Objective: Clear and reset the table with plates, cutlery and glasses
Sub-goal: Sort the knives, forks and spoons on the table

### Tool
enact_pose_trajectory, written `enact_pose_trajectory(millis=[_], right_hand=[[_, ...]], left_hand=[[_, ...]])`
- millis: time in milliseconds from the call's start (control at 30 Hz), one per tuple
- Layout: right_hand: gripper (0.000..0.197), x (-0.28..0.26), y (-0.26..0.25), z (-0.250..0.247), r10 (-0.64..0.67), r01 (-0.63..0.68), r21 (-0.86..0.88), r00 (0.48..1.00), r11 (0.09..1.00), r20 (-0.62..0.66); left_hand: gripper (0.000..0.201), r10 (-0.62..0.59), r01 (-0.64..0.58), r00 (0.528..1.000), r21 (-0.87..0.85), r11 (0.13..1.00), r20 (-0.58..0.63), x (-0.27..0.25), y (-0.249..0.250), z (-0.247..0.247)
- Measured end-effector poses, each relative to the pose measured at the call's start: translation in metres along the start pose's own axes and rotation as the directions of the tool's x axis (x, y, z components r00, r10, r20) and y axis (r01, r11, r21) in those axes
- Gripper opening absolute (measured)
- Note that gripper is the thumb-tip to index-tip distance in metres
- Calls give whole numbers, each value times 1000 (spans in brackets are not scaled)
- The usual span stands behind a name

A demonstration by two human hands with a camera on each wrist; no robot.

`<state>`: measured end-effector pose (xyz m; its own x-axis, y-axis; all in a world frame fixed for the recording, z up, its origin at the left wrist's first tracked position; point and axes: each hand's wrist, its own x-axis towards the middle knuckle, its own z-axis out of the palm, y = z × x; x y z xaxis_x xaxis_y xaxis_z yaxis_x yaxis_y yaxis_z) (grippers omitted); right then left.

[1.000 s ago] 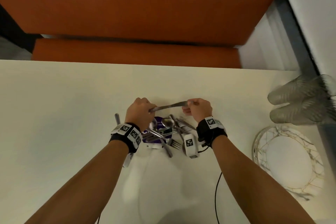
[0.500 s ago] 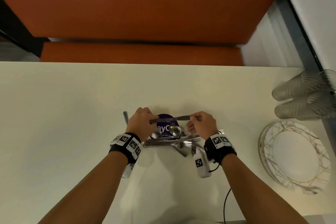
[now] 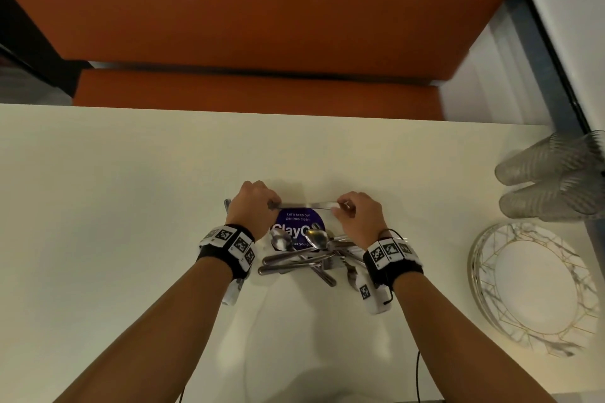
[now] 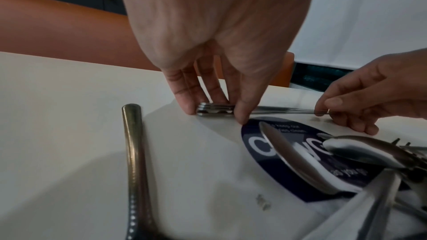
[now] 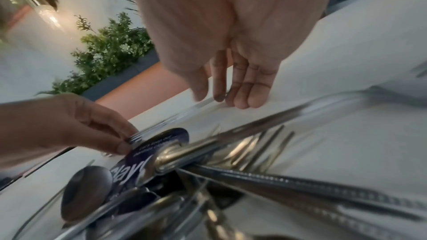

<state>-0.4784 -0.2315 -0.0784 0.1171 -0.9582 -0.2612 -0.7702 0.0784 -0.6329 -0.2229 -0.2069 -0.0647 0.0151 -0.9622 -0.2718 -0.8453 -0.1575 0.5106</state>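
Observation:
A small stack of table knives (image 3: 307,205) lies level just beyond a purple round sticker (image 3: 296,226), touching or just above the table. My left hand (image 3: 273,204) pinches the handle ends (image 4: 215,111) between thumb and fingers. My right hand (image 3: 340,206) pinches the blade tips (image 4: 321,111). Nearer me, a loose pile of spoons and forks (image 3: 304,258) lies partly over the sticker. One separate piece of cutlery (image 4: 134,152) lies to the left of my left hand.
A stack of white plates with a gold web pattern (image 3: 537,285) sits at the right edge of the cream table (image 3: 114,206). Ribbed glasses (image 3: 553,177) stand beyond the plates. An orange bench (image 3: 262,10) runs along the far side.
The knives were tilted with the right end higher; they now lie level and lower, down at the table. Both hands kept their hold on the ends.

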Motion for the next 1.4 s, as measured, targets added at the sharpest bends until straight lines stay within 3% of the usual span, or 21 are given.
enact_pose_trajectory(millis=[233,533,667,733,833,933,1100,1233,1400], right_hand=[[16,4,1,3,-107,109,-119,994,987,19],[18,6,1,5,-96,97,-90,995,991,11],[26,5,0,4,-67,69,-102,998,992,21],[28,0,-3,3,-89,83,-150,995,985,-37],[21,-9,-15,7,-158,138,-151,979,979,-128],[13,-21,-35,16,-223,218,-101,974,971,-36],[21,-38,-65,46,-318,343,-118,929,932,187],[17,-36,-88,55,-225,320,-276,919,906,325],[14,-32,-101,52,-134,190,-156,941,969,310]], left_hand=[[9,-58,58,998,-7,998,-17,7,1,0],[10,-73,70,993,-30,997,-88,3,-4,8],[17,-50,47,997,-61,997,-56,0,-6,4],[23,-32,26,996,-70,997,-78,-3,-8,0],[19,-38,11,978,-132,991,-204,-14,-14,-6],[13,-55,11,960,-159,987,-274,-30,-22,-11],[15,-64,12,968,-210,978,-243,-60,-32,-11],[18,-111,53,970,-261,964,-215,-83,-40,-9],[18,-140,60,963,-324,944,-231,-100,-49,-11]])
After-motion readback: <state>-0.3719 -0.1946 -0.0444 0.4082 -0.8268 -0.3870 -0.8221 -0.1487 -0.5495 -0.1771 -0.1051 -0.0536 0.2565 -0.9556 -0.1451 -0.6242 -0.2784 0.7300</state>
